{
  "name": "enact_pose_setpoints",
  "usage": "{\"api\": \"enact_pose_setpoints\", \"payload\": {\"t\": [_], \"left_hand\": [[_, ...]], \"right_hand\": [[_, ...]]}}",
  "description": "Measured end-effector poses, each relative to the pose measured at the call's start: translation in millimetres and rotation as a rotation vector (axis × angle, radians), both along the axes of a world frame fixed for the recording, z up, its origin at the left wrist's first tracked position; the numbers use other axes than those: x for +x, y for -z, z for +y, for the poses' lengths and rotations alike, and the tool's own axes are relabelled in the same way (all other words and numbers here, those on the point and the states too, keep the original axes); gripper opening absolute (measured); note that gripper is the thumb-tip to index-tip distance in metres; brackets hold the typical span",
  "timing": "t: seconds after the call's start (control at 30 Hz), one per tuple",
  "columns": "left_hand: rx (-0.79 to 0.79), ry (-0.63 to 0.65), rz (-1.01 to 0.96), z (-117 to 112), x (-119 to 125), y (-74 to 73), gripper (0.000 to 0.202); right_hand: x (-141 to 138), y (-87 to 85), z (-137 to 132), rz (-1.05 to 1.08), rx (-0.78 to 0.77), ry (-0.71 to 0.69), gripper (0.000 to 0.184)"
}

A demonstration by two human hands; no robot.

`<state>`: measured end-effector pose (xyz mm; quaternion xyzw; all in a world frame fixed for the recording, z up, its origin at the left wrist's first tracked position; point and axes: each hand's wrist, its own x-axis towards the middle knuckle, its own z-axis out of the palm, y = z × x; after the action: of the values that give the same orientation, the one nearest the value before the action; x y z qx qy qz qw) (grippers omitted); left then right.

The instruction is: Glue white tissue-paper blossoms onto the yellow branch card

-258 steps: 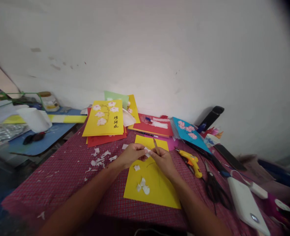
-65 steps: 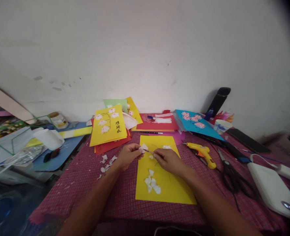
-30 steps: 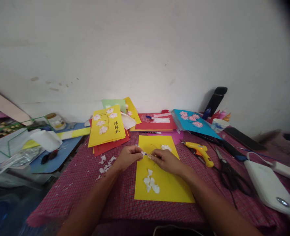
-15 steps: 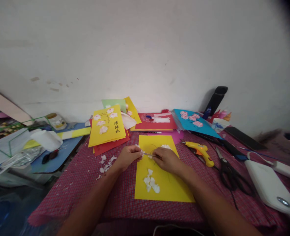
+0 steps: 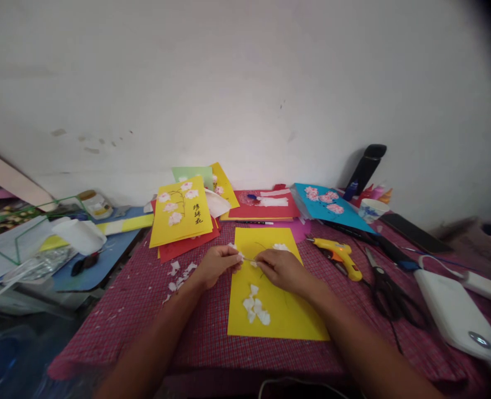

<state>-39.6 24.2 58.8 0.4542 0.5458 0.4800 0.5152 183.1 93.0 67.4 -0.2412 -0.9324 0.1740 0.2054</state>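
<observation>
The right hand (image 5: 282, 270) grips a slim brown rod (image 5: 249, 260) pointing left at the small white paper scrap (image 5: 240, 256) the left hand (image 5: 216, 267) pinches.

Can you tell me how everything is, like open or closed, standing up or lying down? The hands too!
Left hand: pinching a white paper bit
Right hand: gripping a thin stick
Yellow sheet: lying flat, white pieces on it
Glue gun: lying on its side
Scissors: lying down; how far open is hard to tell
Cup: upright
Jar: lid on
</observation>
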Motion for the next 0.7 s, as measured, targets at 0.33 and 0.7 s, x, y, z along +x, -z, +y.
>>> {"api": "enact_pose_setpoints", "payload": {"t": [0.33, 0.7], "left_hand": [[0.130, 0.135, 0.277, -4.0, 2.4, -7.7, 0.021], [0.214, 0.124, 0.457, -5.8, 1.0, -9.6, 0.023]], "right_hand": [[1.5, 2.0, -1.5, -0.031, -0.089, 0.048, 0.016], [1.1, -1.3, 1.3, -0.045, 0.007, 0.010, 0.019]]}}
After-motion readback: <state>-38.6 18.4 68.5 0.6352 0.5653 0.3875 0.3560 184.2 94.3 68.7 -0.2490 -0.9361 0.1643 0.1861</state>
